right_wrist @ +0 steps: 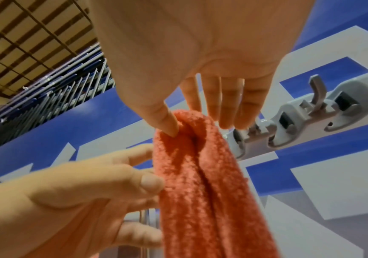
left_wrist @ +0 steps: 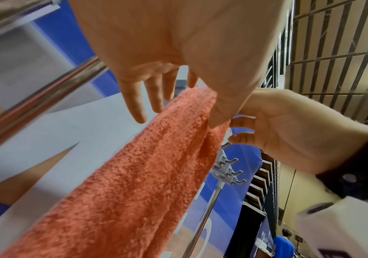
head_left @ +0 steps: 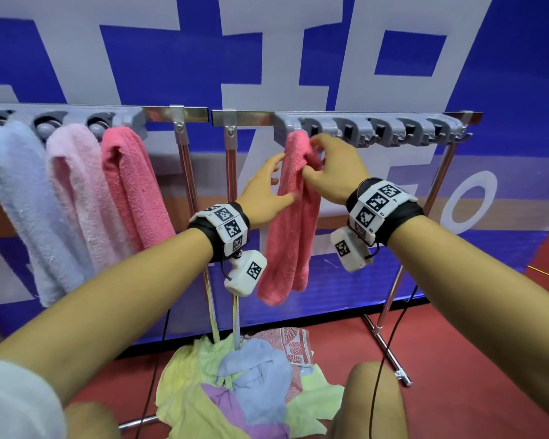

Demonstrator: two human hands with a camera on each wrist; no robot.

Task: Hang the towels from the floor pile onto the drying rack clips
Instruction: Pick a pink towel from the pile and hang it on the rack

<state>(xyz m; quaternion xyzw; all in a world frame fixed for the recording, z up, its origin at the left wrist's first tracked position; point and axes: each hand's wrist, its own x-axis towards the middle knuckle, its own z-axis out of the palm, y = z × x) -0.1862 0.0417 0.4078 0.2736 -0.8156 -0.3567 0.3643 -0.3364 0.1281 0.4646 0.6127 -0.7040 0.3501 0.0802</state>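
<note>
**Coral-pink towel at the first clip of the right rack**

The right hand (head_left: 332, 167) pinches the top fold of a coral-pink towel (head_left: 290, 217), thumb dug into the bunched cloth and the straighter fingers reaching over it toward the grey clip bar (head_left: 377, 129) in the upper right of the head view. In the right wrist view the thumb (right_wrist: 167, 120) presses into the fold just left of the first clip. The left hand (head_left: 263, 193) sits lower and to the left, fingers fairly straight, its thumb and fingertips touching the towel's left edge rather than wrapping it. The towel hangs down from the pinch at frame centre, between the two wrists; whether the clip holds it cannot be told.

At the upper left, a light blue towel (head_left: 23, 198), a pale pink towel (head_left: 76, 191) and a pink towel (head_left: 133, 185) hang from another clip bar. At the bottom centre, a pile of towels (head_left: 244, 381) in yellow-green, blue and purple lies on the red floor (head_left: 473, 359).
</note>
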